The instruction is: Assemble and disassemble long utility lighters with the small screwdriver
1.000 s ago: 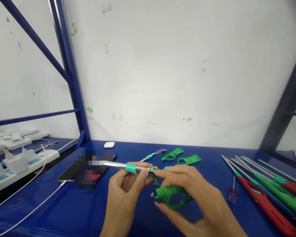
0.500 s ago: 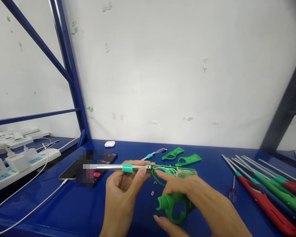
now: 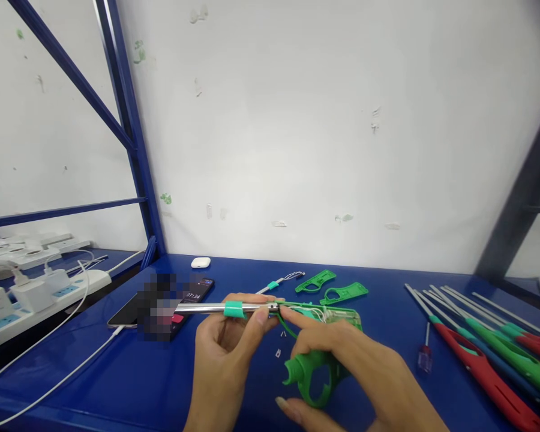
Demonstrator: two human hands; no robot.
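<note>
My left hand point(image 3: 227, 354) pinches the metal tube point(image 3: 198, 308) of a long-neck lighter just behind its teal collar point(image 3: 234, 309). The tube lies level, its inner end at the mouth of an open green half shell point(image 3: 290, 329). White wires point(image 3: 314, 312) and a clear fuel tank point(image 3: 342, 316) sit inside that shell. With its index fingertip, my right hand point(image 3: 364, 372) touches the joint between tube and shell. Curled in the same hand is a second green half shell point(image 3: 312, 375) with a trigger loop; part of it is hidden by the fingers.
Two green shell pieces point(image 3: 344, 292) and another tube with wires point(image 3: 270, 285) lie behind my hands. Small metal bits point(image 3: 278, 353) rest below. Several lighters point(image 3: 481, 360) and a screwdriver point(image 3: 425, 357) are at right. Phones point(image 3: 126, 312), an earbud case point(image 3: 200, 263) and power strips point(image 3: 63, 291) stand left.
My right index fingertip has moved slightly left onto the joint at the tube's end. The loose half shell in that hand has shifted a little left. My left hand keeps its pinch.
</note>
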